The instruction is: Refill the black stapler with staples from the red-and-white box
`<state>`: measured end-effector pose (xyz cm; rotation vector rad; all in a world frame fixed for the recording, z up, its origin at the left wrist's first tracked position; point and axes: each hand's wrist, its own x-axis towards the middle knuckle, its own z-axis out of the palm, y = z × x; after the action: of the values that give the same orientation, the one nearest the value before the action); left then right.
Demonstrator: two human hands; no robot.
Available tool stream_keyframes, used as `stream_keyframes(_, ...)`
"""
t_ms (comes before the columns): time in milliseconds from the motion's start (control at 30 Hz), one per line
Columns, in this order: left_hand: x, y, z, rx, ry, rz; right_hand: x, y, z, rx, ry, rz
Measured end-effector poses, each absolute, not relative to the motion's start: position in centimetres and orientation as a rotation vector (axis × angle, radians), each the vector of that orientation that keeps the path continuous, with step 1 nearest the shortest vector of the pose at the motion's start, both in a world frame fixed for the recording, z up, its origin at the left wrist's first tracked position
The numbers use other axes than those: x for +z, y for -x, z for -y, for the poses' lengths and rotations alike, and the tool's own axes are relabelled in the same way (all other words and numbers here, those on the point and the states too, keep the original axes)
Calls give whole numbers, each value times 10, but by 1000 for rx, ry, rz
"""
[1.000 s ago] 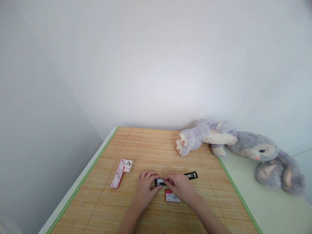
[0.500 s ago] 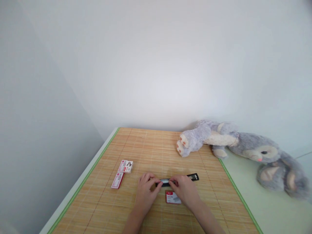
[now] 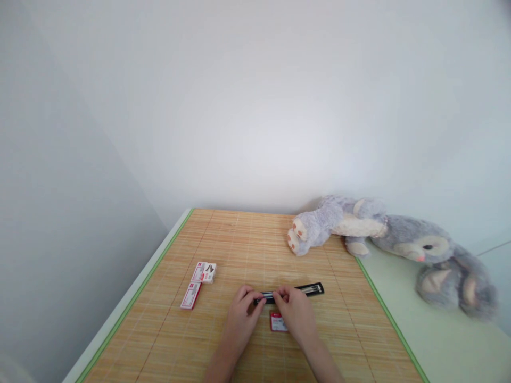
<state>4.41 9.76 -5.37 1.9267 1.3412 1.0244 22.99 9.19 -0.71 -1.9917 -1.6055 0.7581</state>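
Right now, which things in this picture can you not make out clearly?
- Head view: the middle of the black stapler is hidden by the fingers of the left hand and right hand.
- The red box is half hidden under the right hand.
- The print on the two boxes at the left is too small to read.
- Both forearms are cut off by the bottom edge.

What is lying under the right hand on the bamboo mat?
A small red-and-white box lies partly under the right hand; its left part shows, the rest is covered. Both hands pinch the black stapler.
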Motion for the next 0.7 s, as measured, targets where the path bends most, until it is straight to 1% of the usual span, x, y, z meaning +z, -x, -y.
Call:
stream_keyframes(333,-59,-47,-95,1035,-1849,-1306,-11,-222,-86,697,2028,1455)
stream_keyframes(700,-60,-46,-95,1052,-1843,-1303,-21,-211,-82,707,1906,1367)
